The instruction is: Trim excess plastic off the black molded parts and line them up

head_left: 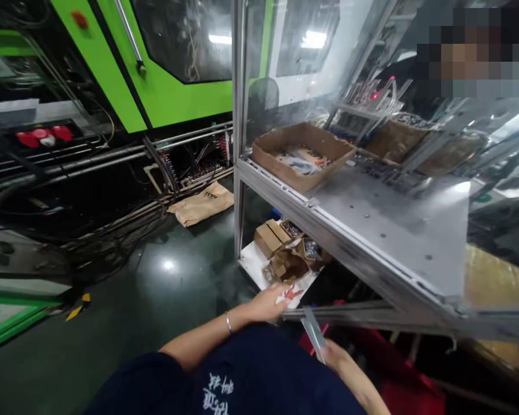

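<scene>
My left hand [267,303], with a bracelet at its wrist, reaches over the near edge of a low white shelf [249,260]. Its fingers are bent at a small red forked tool [292,293]; a bit of white shows beside it, and the kind of tool is unclear. My right hand [335,355] is lower and to the right, closed on the end of a flat grey strip [313,329] that slants up toward the frame's lower bar. Just beyond my left hand lies an opened cardboard box [300,266].
Small boxes of metal parts [312,249] stand on the low shelf. Above, a metal bench [402,230] carries a cut-down carton [281,167]. An upright post [239,115] rises at its corner. A brown paper sack [203,204] lies on the floor. A person [432,75] is across the bench.
</scene>
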Demonstrator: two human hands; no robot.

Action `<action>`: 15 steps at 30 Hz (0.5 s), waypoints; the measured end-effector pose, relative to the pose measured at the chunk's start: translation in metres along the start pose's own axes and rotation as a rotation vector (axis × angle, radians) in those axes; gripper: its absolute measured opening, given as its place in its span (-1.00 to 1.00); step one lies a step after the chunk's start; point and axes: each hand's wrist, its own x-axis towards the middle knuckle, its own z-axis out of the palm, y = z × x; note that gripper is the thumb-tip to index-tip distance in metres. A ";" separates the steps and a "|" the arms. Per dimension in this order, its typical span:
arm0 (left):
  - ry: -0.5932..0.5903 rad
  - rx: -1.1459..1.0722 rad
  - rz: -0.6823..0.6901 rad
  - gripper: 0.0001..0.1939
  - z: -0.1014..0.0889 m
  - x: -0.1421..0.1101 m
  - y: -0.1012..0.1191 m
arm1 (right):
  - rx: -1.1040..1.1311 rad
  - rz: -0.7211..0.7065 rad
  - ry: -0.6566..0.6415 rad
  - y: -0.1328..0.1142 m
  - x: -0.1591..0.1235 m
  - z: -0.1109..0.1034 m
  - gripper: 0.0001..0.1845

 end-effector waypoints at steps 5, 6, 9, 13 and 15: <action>0.367 -0.220 0.035 -0.54 -0.089 -0.017 -0.019 | 0.470 0.098 0.008 -0.067 0.121 0.095 -0.44; 0.446 -0.258 0.037 -0.56 -0.109 -0.023 -0.024 | 0.493 0.101 -0.041 -0.081 0.140 0.110 -0.43; 0.675 -0.366 0.008 -0.58 -0.166 -0.047 -0.035 | 0.529 0.116 -0.202 -0.122 0.178 0.152 -0.45; 0.828 -0.537 -0.080 -0.60 -0.217 -0.083 -0.051 | 0.502 0.155 -0.378 -0.160 0.209 0.202 -0.50; 0.844 -0.655 -0.123 -0.57 -0.235 -0.096 -0.059 | 0.487 0.182 -0.432 -0.171 0.224 0.221 -0.52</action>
